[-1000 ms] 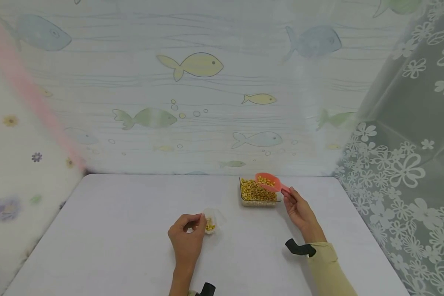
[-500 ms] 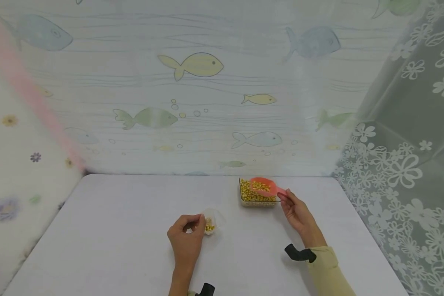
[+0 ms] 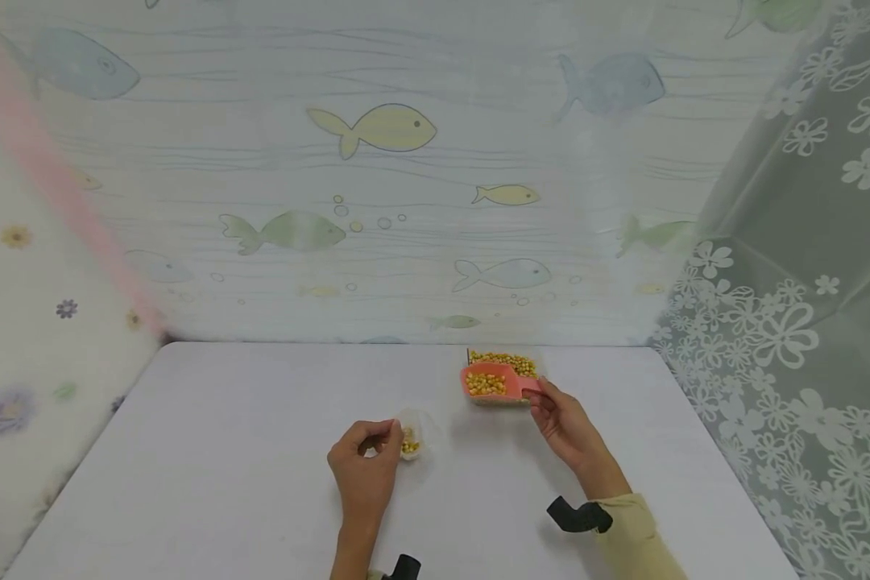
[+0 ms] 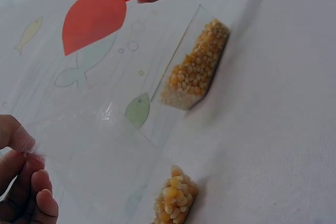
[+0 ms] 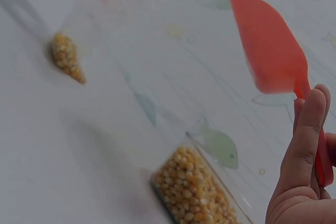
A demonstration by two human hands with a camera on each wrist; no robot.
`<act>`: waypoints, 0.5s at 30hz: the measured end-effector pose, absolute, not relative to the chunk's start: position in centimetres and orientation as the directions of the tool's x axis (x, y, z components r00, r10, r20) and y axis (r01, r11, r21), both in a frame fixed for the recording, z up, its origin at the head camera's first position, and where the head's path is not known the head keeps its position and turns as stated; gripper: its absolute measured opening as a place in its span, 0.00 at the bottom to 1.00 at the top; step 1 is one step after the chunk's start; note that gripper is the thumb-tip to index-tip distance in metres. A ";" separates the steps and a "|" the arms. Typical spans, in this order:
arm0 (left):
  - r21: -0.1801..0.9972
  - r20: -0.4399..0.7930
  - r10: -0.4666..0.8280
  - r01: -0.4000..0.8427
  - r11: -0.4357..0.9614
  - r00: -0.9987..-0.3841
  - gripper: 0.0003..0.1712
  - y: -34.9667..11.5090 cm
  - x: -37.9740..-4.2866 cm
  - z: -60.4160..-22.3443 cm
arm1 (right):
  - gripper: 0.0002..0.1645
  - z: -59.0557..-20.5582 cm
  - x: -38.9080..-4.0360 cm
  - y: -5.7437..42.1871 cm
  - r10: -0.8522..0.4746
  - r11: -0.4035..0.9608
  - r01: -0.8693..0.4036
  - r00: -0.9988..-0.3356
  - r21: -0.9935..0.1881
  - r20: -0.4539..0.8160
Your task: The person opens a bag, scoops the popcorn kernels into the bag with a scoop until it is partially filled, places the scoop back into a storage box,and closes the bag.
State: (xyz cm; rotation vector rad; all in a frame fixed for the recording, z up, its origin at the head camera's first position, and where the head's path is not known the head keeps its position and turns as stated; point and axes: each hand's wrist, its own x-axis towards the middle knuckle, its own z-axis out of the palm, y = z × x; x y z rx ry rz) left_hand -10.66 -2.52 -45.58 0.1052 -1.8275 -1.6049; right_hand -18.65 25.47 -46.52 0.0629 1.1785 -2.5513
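Observation:
My right hand (image 3: 569,431) grips the handle of a red plastic scoop (image 3: 513,383). Corn kernels (image 3: 486,384) lie in the scoop's bowl, which hangs above the front of a clear rectangular container (image 4: 191,69) filled with more kernels. With thumb and fingertips, my left hand (image 3: 368,467) pinches the top edge of a thin clear plastic bag (image 4: 100,150). A small heap of kernels (image 4: 176,195) sits in the bottom of that bag, on the table. In the right wrist view, the underside of the scoop shows and its load is hidden.
The white table (image 3: 225,451) ends at a wall covering (image 3: 377,242) printed with fish. A flower-patterned curtain (image 3: 790,362) borders it on the right, and a flowered sheet (image 3: 43,322) on the left. Black wrist mounts (image 3: 580,515) stick out from the wrists.
The scoop has come left and nearer, from over the container's back right to over its front, and now shows kernels in its bowl. My left hand and the bag have stayed put.

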 end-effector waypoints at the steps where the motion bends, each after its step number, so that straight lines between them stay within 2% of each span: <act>1: 0.905 0.426 -0.488 0.362 0.224 -0.762 0.05 -2.6 -10.8 -45.8 | 0.24 -46.5 -18.5 25.1 -0.278 -0.596 0.320 -0.943 -0.737 -0.184; 8: 0.918 0.397 -0.494 0.318 0.239 -0.774 0.04 -2.8 -11.8 -48.2 | 0.21 -46.4 -17.6 23.1 -0.299 -0.545 0.371 -0.924 -0.752 -0.239; 15: 0.918 0.395 -0.489 0.323 0.228 -0.778 0.02 -2.7 -11.2 -46.5 | 0.23 -46.4 -16.9 21.5 -0.360 -0.515 0.390 -0.906 -0.763 -0.220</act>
